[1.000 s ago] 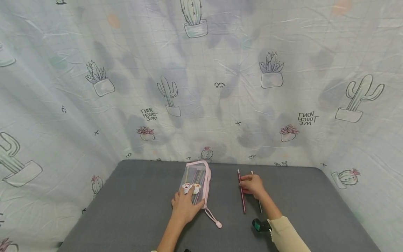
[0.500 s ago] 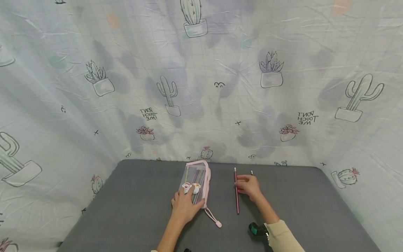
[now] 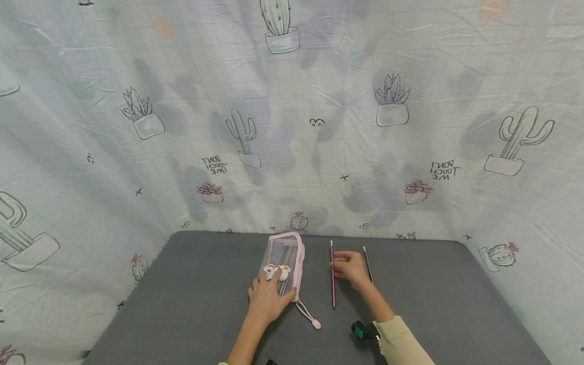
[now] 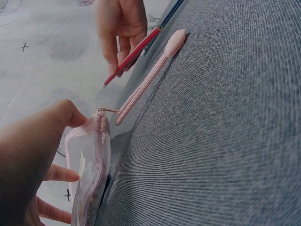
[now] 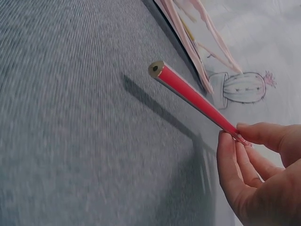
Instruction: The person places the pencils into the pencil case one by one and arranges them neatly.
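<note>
A clear pencil case (image 3: 297,268) with pink zipped edging and a pink wrist strap lies on the table, several long thin things inside it. My left hand (image 3: 268,300) rests on its near part with the fingers spread; in the left wrist view, the thumb touches the strap end of the case (image 4: 96,155). Just right of the case, my right hand (image 3: 350,267) pinches a red pencil (image 3: 333,284) between thumb and fingers. The right wrist view shows the pencil (image 5: 195,99) held above the cloth, its shadow apart from it. Beyond that hand lies a dark pencil (image 3: 368,266).
The table (image 3: 205,304) has a grey cloth top. A white curtain (image 3: 328,152) printed with cacti hangs right behind it and along both sides. The pink strap (image 3: 310,315) trails toward the near edge. A dark wrist device (image 3: 363,331) sits at the right sleeve.
My right hand has lifted the red pencil and carried it left toward the pencil case. The dark pencil stays on the table, now more exposed. My left hand has not moved.
</note>
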### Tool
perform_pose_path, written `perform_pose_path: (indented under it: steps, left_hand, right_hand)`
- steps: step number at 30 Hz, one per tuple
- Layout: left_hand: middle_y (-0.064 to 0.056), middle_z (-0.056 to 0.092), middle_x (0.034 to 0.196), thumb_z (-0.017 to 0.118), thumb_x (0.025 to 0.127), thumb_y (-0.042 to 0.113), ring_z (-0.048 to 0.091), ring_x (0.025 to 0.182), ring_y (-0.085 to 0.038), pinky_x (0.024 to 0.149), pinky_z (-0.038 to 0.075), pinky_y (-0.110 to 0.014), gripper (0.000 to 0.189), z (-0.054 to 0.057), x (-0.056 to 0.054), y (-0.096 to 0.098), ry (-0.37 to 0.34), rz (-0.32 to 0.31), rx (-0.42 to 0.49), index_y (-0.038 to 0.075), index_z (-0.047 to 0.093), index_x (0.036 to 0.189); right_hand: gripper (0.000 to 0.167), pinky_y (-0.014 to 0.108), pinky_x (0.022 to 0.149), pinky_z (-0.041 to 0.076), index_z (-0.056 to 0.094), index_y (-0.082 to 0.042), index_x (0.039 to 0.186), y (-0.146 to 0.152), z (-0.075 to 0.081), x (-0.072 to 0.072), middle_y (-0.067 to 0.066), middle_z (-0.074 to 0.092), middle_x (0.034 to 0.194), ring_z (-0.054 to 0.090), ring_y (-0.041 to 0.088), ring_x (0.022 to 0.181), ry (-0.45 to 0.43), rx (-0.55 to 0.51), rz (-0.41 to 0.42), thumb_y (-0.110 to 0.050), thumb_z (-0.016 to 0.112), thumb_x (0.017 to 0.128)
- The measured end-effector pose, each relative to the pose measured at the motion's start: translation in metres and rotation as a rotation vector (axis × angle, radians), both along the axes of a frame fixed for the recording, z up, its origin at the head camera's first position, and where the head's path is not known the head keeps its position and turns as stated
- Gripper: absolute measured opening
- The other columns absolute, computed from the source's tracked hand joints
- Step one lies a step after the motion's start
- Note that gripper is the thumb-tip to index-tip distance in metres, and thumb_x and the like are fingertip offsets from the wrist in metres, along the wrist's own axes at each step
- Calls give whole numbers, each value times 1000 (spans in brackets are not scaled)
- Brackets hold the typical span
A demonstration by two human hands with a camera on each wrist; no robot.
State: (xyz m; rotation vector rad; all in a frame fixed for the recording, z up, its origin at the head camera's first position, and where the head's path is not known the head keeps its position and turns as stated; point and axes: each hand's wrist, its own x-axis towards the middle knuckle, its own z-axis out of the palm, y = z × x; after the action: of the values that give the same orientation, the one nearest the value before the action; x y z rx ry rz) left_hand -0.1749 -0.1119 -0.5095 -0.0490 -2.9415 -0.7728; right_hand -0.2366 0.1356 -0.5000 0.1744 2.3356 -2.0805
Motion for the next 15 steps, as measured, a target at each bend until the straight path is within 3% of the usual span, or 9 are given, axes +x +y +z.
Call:
perform_pose_path:
  steps: [15]
  left_hand:
    - [-40,48,145,75,89,51,49,128,-59,101,37,-76,70,2,2,1,13,0,10,7,63,142]
  right_hand:
    - [34,34,63,63,68,17,121,-25,2,-8,25,75,98,72,17,69,29,17,-14,12,73,88]
